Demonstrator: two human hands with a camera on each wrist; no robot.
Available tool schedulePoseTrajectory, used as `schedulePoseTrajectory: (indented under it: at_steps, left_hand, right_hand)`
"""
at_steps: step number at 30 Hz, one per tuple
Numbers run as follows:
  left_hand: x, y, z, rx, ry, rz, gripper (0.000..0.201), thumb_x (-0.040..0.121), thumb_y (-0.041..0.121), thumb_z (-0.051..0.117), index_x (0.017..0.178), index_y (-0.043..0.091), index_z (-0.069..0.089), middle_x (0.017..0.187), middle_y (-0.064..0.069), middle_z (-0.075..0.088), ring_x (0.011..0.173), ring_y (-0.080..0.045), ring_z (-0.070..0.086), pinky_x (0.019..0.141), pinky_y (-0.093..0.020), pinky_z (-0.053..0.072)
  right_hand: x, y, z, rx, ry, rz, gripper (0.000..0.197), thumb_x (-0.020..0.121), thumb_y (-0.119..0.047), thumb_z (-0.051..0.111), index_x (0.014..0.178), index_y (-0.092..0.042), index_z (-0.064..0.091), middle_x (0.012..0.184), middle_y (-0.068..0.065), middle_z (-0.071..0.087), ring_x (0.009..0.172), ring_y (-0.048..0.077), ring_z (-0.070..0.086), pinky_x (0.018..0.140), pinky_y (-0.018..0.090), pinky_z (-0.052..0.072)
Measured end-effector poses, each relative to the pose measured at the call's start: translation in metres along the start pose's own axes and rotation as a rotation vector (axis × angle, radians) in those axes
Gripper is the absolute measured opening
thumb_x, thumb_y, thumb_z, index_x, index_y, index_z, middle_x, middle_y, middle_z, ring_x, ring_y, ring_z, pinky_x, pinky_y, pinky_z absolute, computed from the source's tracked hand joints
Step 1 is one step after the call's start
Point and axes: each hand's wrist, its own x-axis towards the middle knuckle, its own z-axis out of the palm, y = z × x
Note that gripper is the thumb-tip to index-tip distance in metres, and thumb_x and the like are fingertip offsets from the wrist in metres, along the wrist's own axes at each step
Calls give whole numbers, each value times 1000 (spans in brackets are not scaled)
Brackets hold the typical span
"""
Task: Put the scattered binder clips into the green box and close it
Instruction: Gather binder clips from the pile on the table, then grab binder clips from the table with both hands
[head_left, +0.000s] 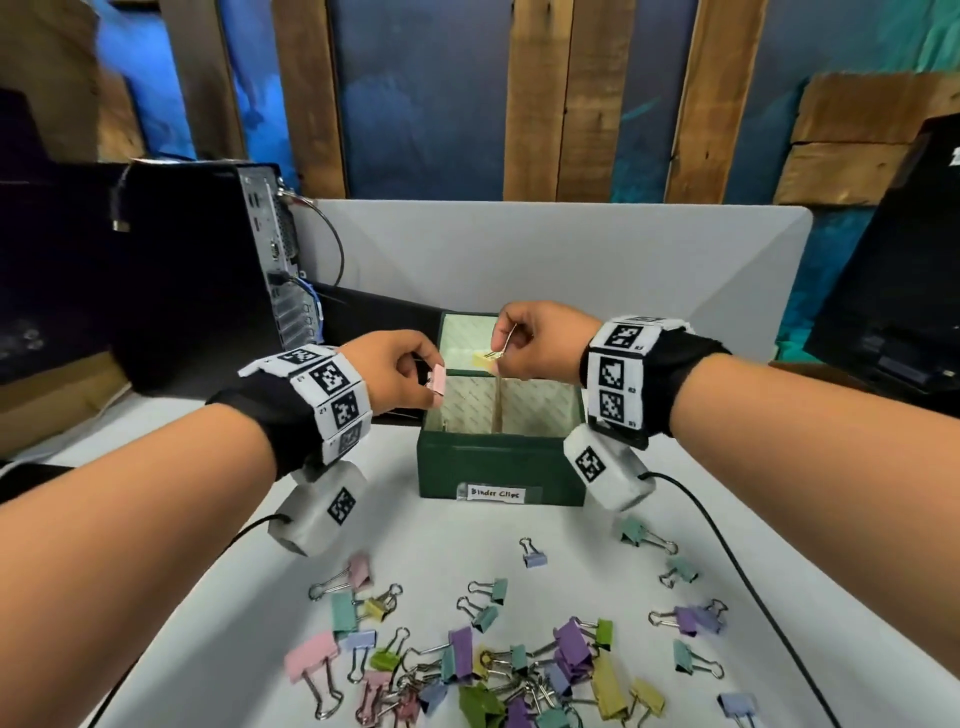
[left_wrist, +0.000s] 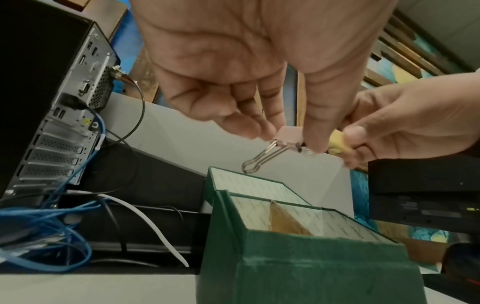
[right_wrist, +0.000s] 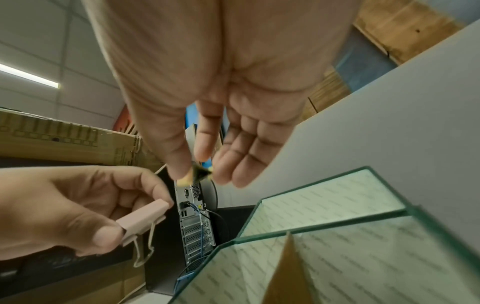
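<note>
From the head view, the green box (head_left: 501, 467) stands open on the white table (head_left: 675, 291), its lid tipped back at the far side and a cardboard divider splitting the inside. The left hand (head_left: 400, 371) pinches a pink clip (head_left: 438, 384) just over the box's left rim, while the right hand (head_left: 535, 340) holds a yellow clip (head_left: 485, 358) by its wire handle above the far part of the opening; both look poised to drop straight in. Many scattered clips (head_left: 493, 670) lie on the near side of the table, so most of the job seems left.

The left wrist view shows the left hand's thumb and fingers (left_wrist: 315, 131) squeezing the pink clip's body (left_wrist: 289, 134), wire handles hanging toward the box (left_wrist: 311, 273) below.

In the right wrist view, the right hand (right_wrist: 221, 123) nips the yellow clip (right_wrist: 200, 174) between thumb and forefinger, other fingers loosely spread; the lined interior (right_wrist: 363, 257) lies beneath.
</note>
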Motion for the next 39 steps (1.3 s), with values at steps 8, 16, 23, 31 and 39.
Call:
schedulePoseTrajectory:
  at_steps: [8, 16, 23, 31, 39]
  left_hand:
    - [13, -9, 12, 9, -22, 26, 30, 71, 15, 77, 97, 22, 62, 66, 7, 61, 58, -5, 54, 53, -6, 43]
    - [35, -1, 35, 169, -101, -18, 53, 71, 22, 77, 117, 30, 51, 86, 14, 56, 76, -10, 59, 68, -24, 49]
    - [-16, 20, 40, 212, -387, 152, 42, 75, 33, 72, 113, 38, 55, 98, 11, 59, 91, -12, 62, 86, -29, 51]
    - [-67, 30, 67, 557, -825, 260, 59, 74, 34, 73, 126, 45, 47, 128, 8, 50, 95, -9, 52, 82, -25, 42]
    - [-68, 32, 72, 548, -820, 300, 57, 80, 25, 68, 130, 39, 48, 131, 5, 50, 90, -7, 45, 78, -20, 34]
  right_hand:
    - [-29, 22, -6, -323, -156, 50, 7, 81, -17, 62, 79, -20, 56, 92, 3, 65, 77, 17, 55, 74, 30, 49]
    - [-85, 90, 30, -601, -657, 267, 41, 82, -21, 65, 119, -31, 53, 119, -1, 55, 102, 21, 57, 78, 27, 43]
    - [-80, 84, 29, -517, -594, 269, 19, 76, -18, 66, 86, -27, 53, 70, -11, 54, 64, 10, 52, 56, 20, 42]
    - [-2, 10, 1, -178, -147, 82, 23, 78, -11, 67, 97, -23, 62, 82, -5, 62, 56, 5, 55, 52, 18, 44]
    - [16, -1, 22, -196, -84, 41, 53, 83, -22, 68, 131, -23, 45, 125, 2, 56, 108, 23, 57, 84, 29, 45]
